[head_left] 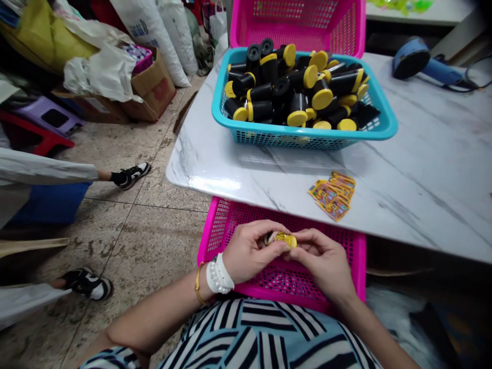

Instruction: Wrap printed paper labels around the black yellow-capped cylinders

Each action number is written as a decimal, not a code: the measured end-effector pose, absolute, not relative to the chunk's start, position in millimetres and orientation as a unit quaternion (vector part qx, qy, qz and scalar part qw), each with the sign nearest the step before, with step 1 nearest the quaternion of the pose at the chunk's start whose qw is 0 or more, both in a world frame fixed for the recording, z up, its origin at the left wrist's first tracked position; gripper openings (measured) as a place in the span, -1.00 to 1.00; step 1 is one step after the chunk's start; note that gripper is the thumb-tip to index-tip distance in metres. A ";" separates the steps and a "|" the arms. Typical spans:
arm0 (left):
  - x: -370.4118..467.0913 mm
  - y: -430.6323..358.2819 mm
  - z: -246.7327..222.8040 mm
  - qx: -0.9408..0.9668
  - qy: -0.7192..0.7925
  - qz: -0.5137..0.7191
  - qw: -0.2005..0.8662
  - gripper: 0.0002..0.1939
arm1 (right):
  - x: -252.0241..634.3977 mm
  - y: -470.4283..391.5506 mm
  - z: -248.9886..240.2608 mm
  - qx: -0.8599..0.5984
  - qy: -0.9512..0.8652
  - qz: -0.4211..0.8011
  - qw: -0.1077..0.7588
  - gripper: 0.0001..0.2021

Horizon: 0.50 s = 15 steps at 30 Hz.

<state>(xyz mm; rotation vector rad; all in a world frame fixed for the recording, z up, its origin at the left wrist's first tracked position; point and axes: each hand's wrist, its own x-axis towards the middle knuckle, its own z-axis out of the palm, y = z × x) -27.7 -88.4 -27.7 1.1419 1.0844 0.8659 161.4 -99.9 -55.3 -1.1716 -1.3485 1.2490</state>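
Left hand (pixel 246 251) first, its grip closed round a small yellow piece (pixel 285 239), and on its right the right hand (pixel 328 261), grip narrow, fingertips meeting at the yellow end. The piece sits over the lower pink basket (pixel 360 261), so one slack pinch could drop it in there! Cards (pixel 333 195) lie loose near the bench (pixel 423 164) edge; a brushing arm might sweep them off. Containers now: that lower basket's contents I can't make out; the teal basket (pixel 387 125) is heaped with yellow-capped black tubes (pixel 261 93); behind stands another pink basket (pixel 355 31), partly hidden.
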 end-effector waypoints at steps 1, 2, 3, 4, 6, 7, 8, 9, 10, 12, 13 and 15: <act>-28.1 -89.6 -28.9 0.498 0.465 0.369 0.632 -0.77 | 162.2 -101.6 -55.8 -0.479 -0.536 0.524 0.457 -0.77; -28.8 -90.4 -30.7 0.486 0.456 0.361 0.653 -0.75 | 163.7 -102.8 -55.6 -0.484 -0.538 0.518 0.455 -0.77; -29.8 -91.0 -33.0 0.462 0.448 0.350 0.681 -0.70 | 165.6 -103.5 -54.6 -0.488 -0.558 0.493 0.456 -0.78; -30.8 -91.5 -35.4 0.433 0.441 0.336 0.711 -0.65 | 167.8 -103.8 -53.2 -0.488 -0.590 0.453 0.457 -0.78; -32.0 -92.8 -39.5 0.385 0.436 0.313 0.751 -0.57 | 171.5 -103.5 -50.2 -0.470 -0.663 0.365 0.455 -0.75; -32.0 -93.7 -40.7 0.376 0.434 0.311 0.757 -0.58 | 172.4 -103.3 -49.2 -0.459 -0.684 0.340 0.453 -0.75; -31.5 -94.9 -41.2 0.379 0.434 0.319 0.753 -0.61 | 172.3 -103.4 -48.9 -0.453 -0.687 0.341 0.454 -0.75; -30.6 -96.2 -41.0 0.392 0.435 0.333 0.739 -0.66 | 171.3 -103.7 -49.3 -0.454 -0.670 0.366 0.459 -0.77; -29.6 -97.4 -40.4 0.413 0.439 0.346 0.719 -0.70 | 169.8 -104.5 -50.3 -0.460 -0.639 0.404 0.466 -0.78; -27.8 -99.1 -38.7 0.458 0.450 0.356 0.679 -0.76 | 166.4 -106.5 -53.5 -0.475 -0.569 0.476 0.473 -0.77; -27.5 -99.3 -38.1 0.472 0.453 0.356 0.668 -0.77 | 165.4 -107.5 -55.0 -0.480 -0.547 0.498 0.472 -0.76; -28.1 -98.1 -38.5 0.466 0.442 0.349 0.682 -0.70 | 166.3 -108.3 -56.5 -0.485 -0.548 0.498 0.465 -0.76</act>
